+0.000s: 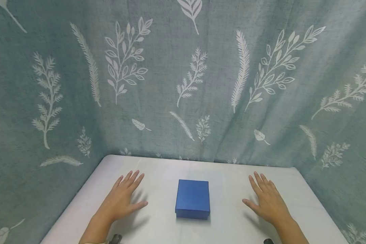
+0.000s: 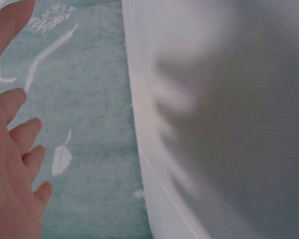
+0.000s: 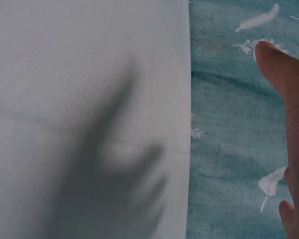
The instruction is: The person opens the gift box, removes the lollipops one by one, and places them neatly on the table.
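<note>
A blue lidded box (image 1: 192, 196) sits on the white table, midway between my two hands in the head view. To its left, my left hand (image 1: 122, 198) hovers over the tabletop with fingers spread and nothing held. My right hand (image 1: 267, 200) is on the other side of the box, also above the table, its fingers straight and thumb pointing inward. Neither hand touches the box. In the left wrist view the left hand (image 2: 12, 164) shows at the left edge, its shadow falling on the table. The right wrist view shows part of the right hand (image 3: 294, 109), with no object in it.
The white table (image 1: 152, 169) has rounded far corners. Behind it and along both sides hangs a green-blue curtain (image 1: 167, 67) with white leaf prints. Small dark objects (image 1: 116, 239) show by each wrist at the lower edge of the head view.
</note>
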`<state>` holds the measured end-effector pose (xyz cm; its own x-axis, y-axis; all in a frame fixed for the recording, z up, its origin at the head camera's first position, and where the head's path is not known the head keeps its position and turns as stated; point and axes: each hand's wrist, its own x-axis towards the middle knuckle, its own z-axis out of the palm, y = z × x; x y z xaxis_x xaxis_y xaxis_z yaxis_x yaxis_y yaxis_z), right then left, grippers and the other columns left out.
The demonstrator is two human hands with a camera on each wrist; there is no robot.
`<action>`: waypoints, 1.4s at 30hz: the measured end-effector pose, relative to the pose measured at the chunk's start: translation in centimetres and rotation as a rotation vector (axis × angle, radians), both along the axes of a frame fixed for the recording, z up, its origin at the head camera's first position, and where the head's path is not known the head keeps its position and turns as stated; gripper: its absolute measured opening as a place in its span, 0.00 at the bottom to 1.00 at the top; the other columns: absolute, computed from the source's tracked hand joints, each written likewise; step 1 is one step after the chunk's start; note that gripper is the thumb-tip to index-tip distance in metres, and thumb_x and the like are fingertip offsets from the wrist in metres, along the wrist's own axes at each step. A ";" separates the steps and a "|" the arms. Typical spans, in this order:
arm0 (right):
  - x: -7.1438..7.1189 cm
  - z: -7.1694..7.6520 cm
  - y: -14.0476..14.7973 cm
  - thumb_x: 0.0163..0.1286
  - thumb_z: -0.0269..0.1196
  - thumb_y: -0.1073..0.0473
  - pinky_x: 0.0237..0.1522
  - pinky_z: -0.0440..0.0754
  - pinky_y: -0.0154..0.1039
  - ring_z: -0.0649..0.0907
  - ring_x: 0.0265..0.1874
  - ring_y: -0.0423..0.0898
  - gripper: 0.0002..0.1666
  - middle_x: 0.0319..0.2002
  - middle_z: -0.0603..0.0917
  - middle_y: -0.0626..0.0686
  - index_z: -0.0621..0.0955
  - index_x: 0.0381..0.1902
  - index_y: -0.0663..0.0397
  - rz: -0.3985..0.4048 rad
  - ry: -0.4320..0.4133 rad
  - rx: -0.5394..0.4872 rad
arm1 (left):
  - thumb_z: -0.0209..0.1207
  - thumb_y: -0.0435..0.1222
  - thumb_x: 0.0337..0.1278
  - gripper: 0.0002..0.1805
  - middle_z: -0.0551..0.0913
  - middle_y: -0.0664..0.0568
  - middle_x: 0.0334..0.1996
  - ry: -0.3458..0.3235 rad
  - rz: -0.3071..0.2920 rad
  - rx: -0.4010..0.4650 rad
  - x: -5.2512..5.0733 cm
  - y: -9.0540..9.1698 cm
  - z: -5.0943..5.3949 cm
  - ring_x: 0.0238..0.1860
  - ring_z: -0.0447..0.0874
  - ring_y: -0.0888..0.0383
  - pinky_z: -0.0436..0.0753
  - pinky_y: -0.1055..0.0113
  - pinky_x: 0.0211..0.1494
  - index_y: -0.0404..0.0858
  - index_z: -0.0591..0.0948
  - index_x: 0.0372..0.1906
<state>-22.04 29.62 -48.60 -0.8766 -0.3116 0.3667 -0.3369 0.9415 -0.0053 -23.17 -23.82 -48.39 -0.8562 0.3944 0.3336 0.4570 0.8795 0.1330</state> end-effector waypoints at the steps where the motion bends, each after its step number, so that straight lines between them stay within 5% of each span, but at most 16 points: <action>1: 0.0 0.0 0.0 0.64 0.56 0.27 0.72 0.28 0.45 0.53 0.73 0.60 0.54 0.73 0.58 0.63 0.61 0.73 0.60 0.000 0.001 0.001 | 0.60 0.66 0.51 0.51 0.56 0.46 0.75 0.000 -0.001 0.002 0.0 0.0 0.0 0.74 0.49 0.44 0.49 0.41 0.72 0.45 0.59 0.76; 10: -0.2 -0.7 -0.5 0.65 0.56 0.28 0.72 0.28 0.43 0.52 0.74 0.58 0.53 0.73 0.58 0.63 0.60 0.74 0.58 0.021 0.042 -0.018 | 0.60 0.66 0.51 0.51 0.57 0.47 0.74 0.003 -0.005 0.000 0.0 0.3 -0.1 0.74 0.50 0.45 0.49 0.42 0.73 0.44 0.60 0.75; 14: -0.3 -0.8 -1.3 0.66 0.56 0.30 0.73 0.44 0.54 0.54 0.73 0.61 0.52 0.73 0.58 0.64 0.61 0.74 0.59 0.011 -0.047 -0.093 | 0.63 0.61 0.53 0.47 0.65 0.43 0.70 0.010 -0.008 0.017 -0.1 1.2 0.0 0.72 0.58 0.43 0.55 0.42 0.71 0.40 0.65 0.72; 17: -0.2 -0.7 -2.4 0.68 0.57 0.35 0.68 0.57 0.61 0.60 0.70 0.64 0.47 0.71 0.62 0.65 0.64 0.71 0.62 -0.046 -0.160 -0.254 | 0.65 0.53 0.55 0.37 0.76 0.44 0.62 -0.019 0.019 0.050 -0.2 2.6 0.0 0.64 0.70 0.44 0.65 0.45 0.67 0.38 0.74 0.66; 22: -0.1 -1.1 -5.2 0.72 0.58 0.46 0.61 0.68 0.62 0.71 0.62 0.65 0.34 0.65 0.71 0.65 0.69 0.68 0.60 -0.126 -0.331 -0.577 | 0.65 0.48 0.58 0.23 0.86 0.52 0.45 -0.166 0.056 0.198 -0.2 5.8 -0.6 0.50 0.82 0.49 0.79 0.49 0.54 0.40 0.82 0.55; 27: -0.1 -2.2 -7.5 0.70 0.62 0.51 0.53 0.79 0.54 0.81 0.52 0.57 0.29 0.55 0.81 0.58 0.73 0.65 0.57 -0.109 -0.343 -0.702 | 0.62 0.48 0.62 0.21 0.86 0.57 0.34 -0.305 0.039 0.402 -0.1 8.4 -1.8 0.42 0.84 0.53 0.81 0.49 0.47 0.39 0.83 0.52; 34: -0.8 -2.4 -9.4 0.69 0.63 0.54 0.32 0.86 0.41 0.85 0.33 0.48 0.27 0.42 0.84 0.54 0.75 0.60 0.65 -0.035 -0.470 -0.953 | 0.57 0.57 0.62 0.34 0.86 0.50 0.39 -0.499 0.071 0.569 -1.2 10.4 -2.8 0.42 0.85 0.52 0.80 0.46 0.52 0.35 0.76 0.61; 38: -1.4 -2.6 -10.4 0.71 0.61 0.51 0.32 0.86 0.42 0.86 0.33 0.50 0.31 0.42 0.84 0.58 0.73 0.61 0.69 0.027 -0.597 -1.019 | 0.59 0.58 0.60 0.41 0.85 0.44 0.43 -0.642 0.086 0.703 -1.5 11.6 -2.9 0.37 0.85 0.54 0.84 0.53 0.44 0.28 0.71 0.64; 42: -1.8 -2.6 -11.2 0.72 0.60 0.48 0.34 0.87 0.46 0.86 0.37 0.54 0.34 0.46 0.83 0.63 0.70 0.62 0.71 0.047 -0.664 -1.064 | 0.62 0.53 0.60 0.40 0.83 0.42 0.44 -0.706 0.087 0.792 -1.8 13.0 -2.9 0.33 0.84 0.57 0.85 0.63 0.35 0.26 0.69 0.65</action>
<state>-23.80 18.44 -51.19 -0.9843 -0.1686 -0.0523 -0.0109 0.3537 -0.9353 -24.96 -10.83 -51.28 -0.9708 0.2103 -0.1152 -0.0080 0.4519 0.8920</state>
